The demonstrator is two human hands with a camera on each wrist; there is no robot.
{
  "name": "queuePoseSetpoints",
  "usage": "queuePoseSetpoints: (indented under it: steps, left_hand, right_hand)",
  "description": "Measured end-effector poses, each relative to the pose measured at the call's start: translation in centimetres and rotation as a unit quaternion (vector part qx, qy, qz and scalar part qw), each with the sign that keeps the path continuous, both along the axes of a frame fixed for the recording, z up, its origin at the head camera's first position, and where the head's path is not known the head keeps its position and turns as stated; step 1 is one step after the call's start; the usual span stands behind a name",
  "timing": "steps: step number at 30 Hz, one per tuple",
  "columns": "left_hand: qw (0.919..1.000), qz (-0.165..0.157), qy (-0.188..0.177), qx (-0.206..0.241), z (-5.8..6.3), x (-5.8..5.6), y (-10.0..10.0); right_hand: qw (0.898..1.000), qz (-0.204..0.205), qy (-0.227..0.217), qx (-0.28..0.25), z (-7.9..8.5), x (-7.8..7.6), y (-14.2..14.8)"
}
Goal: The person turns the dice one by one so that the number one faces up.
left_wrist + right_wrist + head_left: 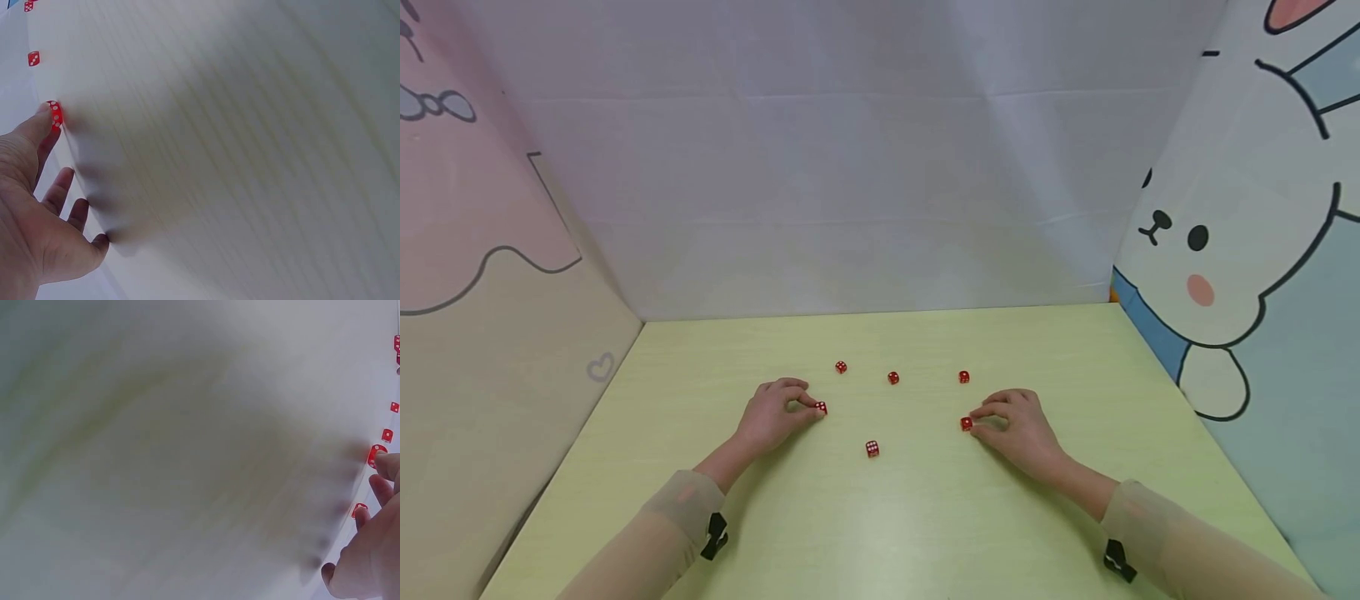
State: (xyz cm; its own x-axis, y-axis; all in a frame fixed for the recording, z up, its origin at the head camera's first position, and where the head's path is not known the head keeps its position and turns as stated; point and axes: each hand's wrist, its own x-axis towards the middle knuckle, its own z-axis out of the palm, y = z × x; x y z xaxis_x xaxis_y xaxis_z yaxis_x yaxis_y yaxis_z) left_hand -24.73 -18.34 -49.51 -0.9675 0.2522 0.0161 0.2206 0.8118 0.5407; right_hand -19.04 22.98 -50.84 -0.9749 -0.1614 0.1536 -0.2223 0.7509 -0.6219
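Observation:
My left hand [777, 414] pinches a red die [822, 407] with white pips between thumb and forefinger, low over the table; the left wrist view shows the same die [55, 114] at the thumb tip. Across from it, my right hand [1017, 429] pinches another red die [966, 424] by its right side. That die [376, 455] also shows beside the thumb in the right wrist view. Between the hands and nearer to me lies a red die [872, 448] showing six pips. Farther back are a left die [841, 367], a middle die [892, 377] and a right die [964, 377].
The pale wooden table [895, 533] runs back to a white cloth [850, 208]. A pink and cream printed panel [497, 392] borders the left side, and a panel with a cartoon rabbit [1225, 275] the right.

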Motion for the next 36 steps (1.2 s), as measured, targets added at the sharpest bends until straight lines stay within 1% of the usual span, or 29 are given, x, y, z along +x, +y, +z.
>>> queuePoseSetpoints:
  steps: [6,12,20,36]
  left_hand:
    - [1.0000,0.003,-0.004,0.001,-0.05,-0.03,-0.01]
    - [1.0000,0.004,-0.004,0.006,-0.16,-0.03,0.00]
    - [0.9999,0.003,-0.003,0.009,-0.08,0.03,0.03]
    - [1.0000,-0.001,0.001,0.004,-0.15,-0.05,-0.08]
  right_hand:
    - [1.000,0.006,0.012,0.012,0.30,-0.06,-0.26]
    - [1.000,0.009,0.013,0.013,0.39,-0.23,-0.51]
    - [1.000,0.006,0.010,0.018,0.16,-0.40,-0.51]
    - [1.000,-0.002,0.018,0.023,0.16,-0.58,-0.50]
